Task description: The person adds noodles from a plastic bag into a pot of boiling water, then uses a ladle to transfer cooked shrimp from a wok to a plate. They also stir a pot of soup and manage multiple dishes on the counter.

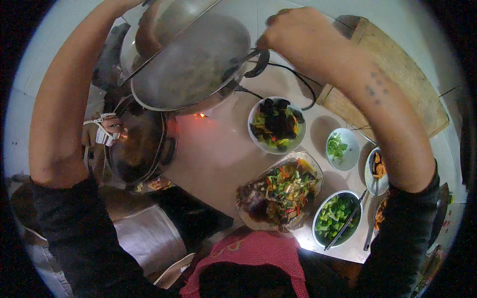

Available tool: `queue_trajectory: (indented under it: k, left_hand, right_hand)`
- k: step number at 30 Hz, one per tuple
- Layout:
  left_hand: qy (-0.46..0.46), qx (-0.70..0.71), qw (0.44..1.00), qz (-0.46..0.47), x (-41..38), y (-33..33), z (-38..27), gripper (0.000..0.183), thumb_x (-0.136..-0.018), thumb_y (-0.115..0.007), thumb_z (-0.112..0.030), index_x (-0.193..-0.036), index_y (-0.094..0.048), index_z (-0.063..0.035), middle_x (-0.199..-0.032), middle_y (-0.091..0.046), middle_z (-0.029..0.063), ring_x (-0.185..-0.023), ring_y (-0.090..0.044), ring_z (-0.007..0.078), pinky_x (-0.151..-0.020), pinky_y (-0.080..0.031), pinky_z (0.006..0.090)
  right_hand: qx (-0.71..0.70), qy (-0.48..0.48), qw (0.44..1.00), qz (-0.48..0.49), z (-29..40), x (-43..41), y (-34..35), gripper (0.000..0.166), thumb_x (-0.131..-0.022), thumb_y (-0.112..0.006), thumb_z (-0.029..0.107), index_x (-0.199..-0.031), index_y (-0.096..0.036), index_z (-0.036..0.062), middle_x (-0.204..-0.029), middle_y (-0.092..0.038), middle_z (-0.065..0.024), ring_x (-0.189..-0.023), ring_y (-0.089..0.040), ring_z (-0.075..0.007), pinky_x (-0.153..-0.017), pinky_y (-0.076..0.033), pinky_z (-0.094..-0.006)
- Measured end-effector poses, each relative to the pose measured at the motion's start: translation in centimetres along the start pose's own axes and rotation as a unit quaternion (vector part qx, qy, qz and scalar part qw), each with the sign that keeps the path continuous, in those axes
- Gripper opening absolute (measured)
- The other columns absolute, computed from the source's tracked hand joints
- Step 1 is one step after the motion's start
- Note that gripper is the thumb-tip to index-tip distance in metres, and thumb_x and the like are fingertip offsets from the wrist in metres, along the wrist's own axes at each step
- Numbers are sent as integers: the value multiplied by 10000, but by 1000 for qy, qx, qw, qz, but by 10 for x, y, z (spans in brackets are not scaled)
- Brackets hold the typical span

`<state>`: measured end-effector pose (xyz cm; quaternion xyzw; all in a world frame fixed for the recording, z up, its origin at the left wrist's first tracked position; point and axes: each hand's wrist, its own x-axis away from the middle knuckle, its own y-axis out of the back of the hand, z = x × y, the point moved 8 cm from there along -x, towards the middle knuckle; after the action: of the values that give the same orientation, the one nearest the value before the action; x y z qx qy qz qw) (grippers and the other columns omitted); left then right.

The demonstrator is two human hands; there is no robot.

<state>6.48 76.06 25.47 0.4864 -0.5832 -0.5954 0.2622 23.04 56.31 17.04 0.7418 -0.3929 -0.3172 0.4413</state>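
Note:
A grey metal wok (193, 63) with a dark loop handle (261, 64) stands before me at the top, its inside hazy. A shiny curved metal surface (179, 15), perhaps a lid, rises against its left side and mirrors an arm. My right hand (294, 28) has curled fingers just above the wok's loop handle. Whether it grips anything there cannot be made out. My left forearm (63, 100) reaches up beside the shiny surface, while the hand itself lies beyond the top edge. Below the wok glows a small red-orange light (201, 115).
At left is a dark round pan (143, 156). To the right are a bowl of dark fungus and vegetables (279, 149), a plate of vegetable-topped food (262, 226), a bowl of greens (351, 156) and an oval bowl with chopsticks (352, 227). A wooden board (402, 70) lies beyond.

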Motion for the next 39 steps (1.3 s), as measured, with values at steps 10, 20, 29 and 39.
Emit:
queue_trajectory:
  k: [10, 20, 29, 39]
  left_hand:
    - [-17, -17, 1000, -14, -3, 8, 0, 507, -922, -457, -436, -1008, -599, 43, -879, -629, 177, -776, -586, 261, -716, -455, 382]
    - [-50, -11, 998, 43, -32, -6, 38, 663, -889, -434, -559, -1202, -517, 19, -1110, -590, 178, -976, -572, 241, -861, -426, 342]
    - [-45, -77, 996, 28, 0, -49, 58, 708, -875, -455, -559, -1193, -502, 72, -1179, -557, 248, -1096, -538, 348, -946, -387, 378]
    - [20, -312, 950, 8, 49, -104, 34, 601, -870, -392, -622, -1298, -448, -204, -1110, -599, 150, -1088, -522, 346, -863, -392, 521]
  right_hand:
    - [-121, -39, 992, -26, 46, -80, -79, 235, -743, -626, 118, -968, -674, 168, -956, -641, -75, -946, -621, -254, -738, -530, -349]
    - [-198, -108, 947, -228, 3, -10, -25, 301, -802, -554, 76, -1046, -657, 216, -890, -605, -78, -862, -616, -263, -691, -517, -347]
    - [-343, -43, 928, -138, 18, 185, -8, 379, -759, -531, 96, -1101, -642, 215, -795, -572, -102, -747, -614, -309, -613, -519, -405]
    - [-330, -145, 933, -9, 170, 171, -109, 471, -753, -545, 99, -1216, -554, 186, -887, -508, -114, -817, -549, -269, -576, -497, -355]
